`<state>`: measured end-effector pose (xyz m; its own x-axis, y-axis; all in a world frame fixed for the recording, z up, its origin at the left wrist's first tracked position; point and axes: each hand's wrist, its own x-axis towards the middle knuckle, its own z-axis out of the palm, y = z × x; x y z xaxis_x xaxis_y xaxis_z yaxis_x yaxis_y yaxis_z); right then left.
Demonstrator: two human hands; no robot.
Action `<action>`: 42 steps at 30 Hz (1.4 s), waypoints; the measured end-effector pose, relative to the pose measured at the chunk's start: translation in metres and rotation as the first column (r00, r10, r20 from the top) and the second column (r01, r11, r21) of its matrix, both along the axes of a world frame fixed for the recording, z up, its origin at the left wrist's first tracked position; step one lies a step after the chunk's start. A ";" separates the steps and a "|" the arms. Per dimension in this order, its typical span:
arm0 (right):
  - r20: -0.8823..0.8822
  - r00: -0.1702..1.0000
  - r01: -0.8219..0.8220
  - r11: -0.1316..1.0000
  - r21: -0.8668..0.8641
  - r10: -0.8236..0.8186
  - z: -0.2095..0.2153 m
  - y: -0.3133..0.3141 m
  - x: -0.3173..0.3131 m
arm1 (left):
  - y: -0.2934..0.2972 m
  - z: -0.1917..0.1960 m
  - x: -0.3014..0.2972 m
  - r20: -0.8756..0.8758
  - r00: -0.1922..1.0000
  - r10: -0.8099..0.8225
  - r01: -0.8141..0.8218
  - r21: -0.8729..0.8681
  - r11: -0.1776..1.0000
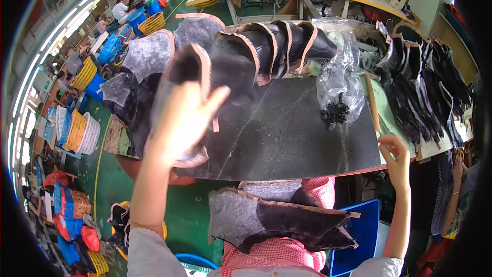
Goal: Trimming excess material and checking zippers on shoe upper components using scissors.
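My left hand (182, 118), bright and smeared by motion, is over a black boot upper (177, 67) with a tan edge at the table's left side. Its thumb sticks out to the right; the other fingers are too blurred to show whether they grip the upper. By the right edge of the dark tabletop (287, 128), my right hand (395, 153) is loosely bent, fingers slightly apart, with nothing visible in it. A wooden stick (372, 103) lies just beyond it. Across my lap rests another boot upper (277, 218) with grey fuzzy lining.
More black boot uppers (277, 46) stand in a row along the back. A clear plastic bag (338, 84) holds small black pieces. Further uppers (420, 87) hang at the right, near another person's hand (457, 166). A blue bin (356, 236) stands below my right arm.
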<state>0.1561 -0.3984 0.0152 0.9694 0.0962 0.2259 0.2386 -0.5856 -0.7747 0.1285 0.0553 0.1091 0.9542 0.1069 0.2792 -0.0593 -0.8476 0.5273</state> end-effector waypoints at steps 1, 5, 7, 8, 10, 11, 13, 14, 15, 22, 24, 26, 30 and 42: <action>-0.099 0.995 -0.008 0.997 0.079 0.015 -0.004 -0.001 -0.010 | -0.006 0.021 0.011 -0.117 0.989 0.094 -0.079 0.126 0.989; -0.266 0.902 -0.288 0.933 0.218 0.341 0.008 0.059 -0.031 | 0.053 -0.046 0.095 -0.030 0.985 0.168 -0.153 0.273 0.950; -0.329 0.774 -0.487 0.841 0.236 0.541 0.005 0.081 -0.040 | 0.068 -0.103 0.140 0.091 0.996 0.025 -0.021 -0.052 0.998; -0.372 0.718 -0.525 0.808 0.266 0.589 0.003 0.092 -0.043 | 0.040 -0.112 0.151 0.161 0.987 -0.022 0.046 -0.142 0.989; -0.490 0.549 -0.598 0.728 0.335 0.677 -0.003 0.108 -0.059 | 0.023 -0.137 0.165 0.098 0.979 -0.176 0.201 -0.407 0.891; -0.472 0.501 -0.581 0.687 0.437 0.725 -0.017 0.114 -0.068 | 0.006 -0.136 0.159 -0.033 0.964 -0.266 0.190 -0.615 0.765; -0.431 0.445 -0.683 0.608 0.404 0.785 -0.039 0.132 -0.076 | 0.015 -0.138 0.147 -0.018 0.942 -0.335 0.251 -0.624 0.740; -0.437 0.423 -0.687 0.595 0.416 0.794 -0.050 0.140 -0.080 | 0.017 -0.132 0.125 0.027 0.949 -0.314 0.263 -0.615 0.744; -0.476 0.388 -0.708 0.586 0.394 0.789 -0.060 0.146 -0.083 | 0.029 -0.146 0.110 0.259 0.906 -0.335 0.423 -0.543 0.725; -0.496 0.519 -0.618 0.706 0.345 0.697 -0.124 0.142 -0.100 | 0.046 -0.148 -0.164 -0.445 0.664 -0.601 0.646 -0.065 0.761; -0.544 0.491 -0.598 0.717 0.358 0.680 -0.122 0.145 -0.099 | 0.043 -0.174 -0.219 -0.611 0.621 -0.492 0.613 -0.014 0.790; -0.555 0.495 -0.603 0.724 0.336 0.669 -0.115 0.148 -0.099 | 0.044 -0.197 -0.236 -0.603 0.653 -0.458 0.525 -0.076 0.848; -0.593 0.489 -0.727 0.675 0.128 0.640 -0.087 0.156 -0.108 | 0.039 -0.190 -0.204 -0.377 0.700 -0.606 0.560 -0.236 0.794; -0.502 0.508 -0.324 0.696 0.641 0.699 -0.122 0.187 -0.155 | -0.030 -0.146 -0.102 -0.091 0.829 -0.552 0.507 -0.293 0.810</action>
